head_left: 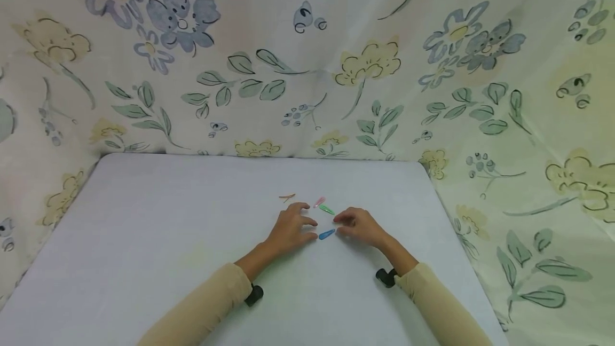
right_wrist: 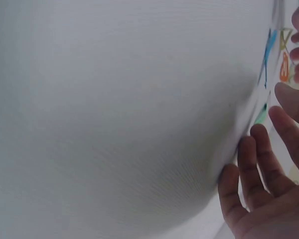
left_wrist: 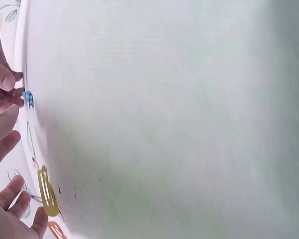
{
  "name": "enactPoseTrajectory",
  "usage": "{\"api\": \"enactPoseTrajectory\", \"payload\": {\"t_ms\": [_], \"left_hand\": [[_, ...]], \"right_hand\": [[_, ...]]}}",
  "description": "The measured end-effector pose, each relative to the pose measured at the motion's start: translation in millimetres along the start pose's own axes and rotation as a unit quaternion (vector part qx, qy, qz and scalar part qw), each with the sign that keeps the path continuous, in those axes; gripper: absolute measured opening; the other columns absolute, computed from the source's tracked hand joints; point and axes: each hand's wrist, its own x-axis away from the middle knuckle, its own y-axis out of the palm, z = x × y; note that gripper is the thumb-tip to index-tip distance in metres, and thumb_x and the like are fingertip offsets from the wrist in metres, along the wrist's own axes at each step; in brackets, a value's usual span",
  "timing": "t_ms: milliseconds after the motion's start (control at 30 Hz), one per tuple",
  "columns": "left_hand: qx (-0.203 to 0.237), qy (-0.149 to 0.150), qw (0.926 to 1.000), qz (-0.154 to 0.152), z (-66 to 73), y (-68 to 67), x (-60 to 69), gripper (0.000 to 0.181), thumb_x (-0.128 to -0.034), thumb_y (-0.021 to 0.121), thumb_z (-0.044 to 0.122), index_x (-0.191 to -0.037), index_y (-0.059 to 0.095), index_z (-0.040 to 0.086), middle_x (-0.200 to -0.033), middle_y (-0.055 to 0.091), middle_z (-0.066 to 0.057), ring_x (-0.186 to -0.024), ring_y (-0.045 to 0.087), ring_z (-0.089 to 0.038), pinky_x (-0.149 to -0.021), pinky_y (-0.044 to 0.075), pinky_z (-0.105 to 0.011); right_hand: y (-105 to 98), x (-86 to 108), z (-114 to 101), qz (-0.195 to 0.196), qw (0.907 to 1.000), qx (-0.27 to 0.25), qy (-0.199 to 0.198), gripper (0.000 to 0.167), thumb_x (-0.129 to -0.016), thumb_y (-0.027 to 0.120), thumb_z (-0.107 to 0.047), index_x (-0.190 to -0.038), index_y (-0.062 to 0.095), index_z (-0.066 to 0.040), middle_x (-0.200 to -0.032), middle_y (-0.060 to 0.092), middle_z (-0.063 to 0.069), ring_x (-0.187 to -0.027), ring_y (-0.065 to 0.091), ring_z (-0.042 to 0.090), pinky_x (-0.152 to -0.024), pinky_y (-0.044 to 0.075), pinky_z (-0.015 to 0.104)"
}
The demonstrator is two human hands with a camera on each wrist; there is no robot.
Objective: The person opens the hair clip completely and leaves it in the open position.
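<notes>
A blue snap hair clip (head_left: pixel 326 234) lies on the white table between the two hands. My left hand (head_left: pixel 291 228) is spread to its left, thumb tip close to the clip's wide end; whether they touch I cannot tell. To the right, my right hand (head_left: pixel 361 226) has loosely bent fingers, its thumb side near the narrow end. In the right wrist view its fingers (right_wrist: pixel 249 169) are parted and hold nothing. Just beyond the hands lie a green hair clip (head_left: pixel 327 210) and a pink hair clip (head_left: pixel 319 202). Past the left fingertips are a yellow clip (left_wrist: pixel 48 191) and an orange clip (left_wrist: pixel 56 230).
The white tabletop (head_left: pixel 144 228) reaches back to a floral curtain (head_left: pixel 307 95), which also hangs along both sides. A black wrist camera (head_left: pixel 254 296) sits at the left cuff, another black camera (head_left: pixel 385 277) at the right.
</notes>
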Motion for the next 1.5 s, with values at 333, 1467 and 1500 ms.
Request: {"api": "enactPoseTrajectory", "payload": {"t_ms": [333,1467,1500], "left_hand": [[-0.044,-0.003,0.9989,-0.013,5.7,12.5,-3.8,0.022,-0.0817,0.082,0.03,-0.098,0.081,0.016,-0.137,0.055,-0.012,-0.133,0.041,-0.028,-0.098,0.039,-0.05],[0.013,0.008,0.9989,0.046,7.4,13.1,-6.3,0.005,-0.0818,0.08,0.013,-0.085,0.081,0.01,-0.131,0.059,-0.017,-0.133,0.041,-0.035,-0.095,0.039,-0.056],[0.021,0.005,0.9987,0.046,6.9,12.8,-6.4,0.005,-0.0816,0.08,0.013,-0.085,0.08,0.009,-0.131,0.059,-0.017,-0.134,0.04,-0.036,-0.096,0.038,-0.058]], "right_hand": [[8,1.5,2,0.029,0.9972,0.047,-0.05,0.024,-0.083,0.078,-0.007,-0.107,0.074,-0.006,-0.12,0.068,0.012,-0.12,0.056,0.034,-0.104,0.039,0.056],[20,-2.3,3,0.075,0.9922,0.065,-0.075,0.007,-0.081,0.079,-0.002,-0.084,0.077,-0.009,-0.108,0.068,0.011,-0.11,0.056,0.034,-0.098,0.041,0.056],[20,-2.4,3,0.074,0.9923,0.062,-0.077,0.008,-0.081,0.078,-0.002,-0.085,0.078,-0.008,-0.108,0.068,0.011,-0.11,0.056,0.034,-0.098,0.041,0.056]]}}
